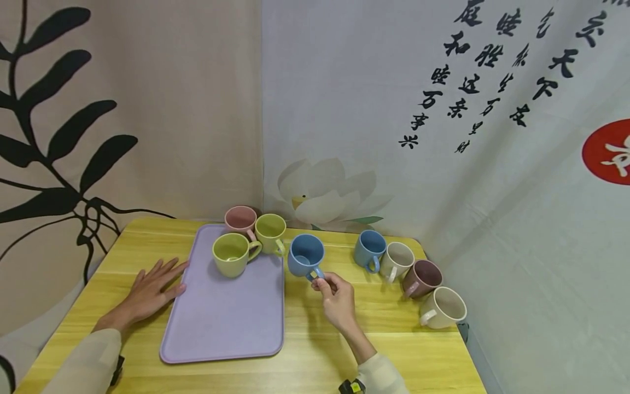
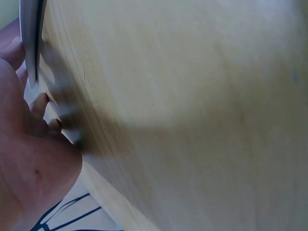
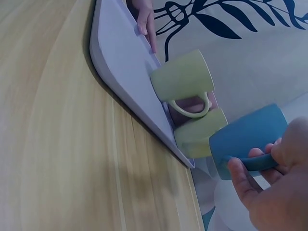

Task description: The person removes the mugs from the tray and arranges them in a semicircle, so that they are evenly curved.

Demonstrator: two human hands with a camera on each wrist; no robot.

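My right hand [image 1: 339,301] grips a blue mug [image 1: 306,256] by its handle, holding it upright just right of the purple tray [image 1: 226,323]. The right wrist view shows the thumb and fingers around the handle of this blue mug [image 3: 250,137]. Toward the tray's far end stand a pink mug [image 1: 240,218], a yellow-green mug [image 1: 269,232] and a second yellow-green mug [image 1: 230,260] nearer me. With fingers extended, my left hand [image 1: 150,293] rests at the tray's left edge. In the left wrist view, part of the left hand [image 2: 33,159] shows beside the tray's edge.
Along the table's right side stand another blue mug [image 1: 369,249], a white mug [image 1: 397,260], a dark mauve mug [image 1: 422,278] and a cream mug [image 1: 444,307]. A printed cloth [image 1: 344,109] hangs behind the wooden table [image 1: 394,350].
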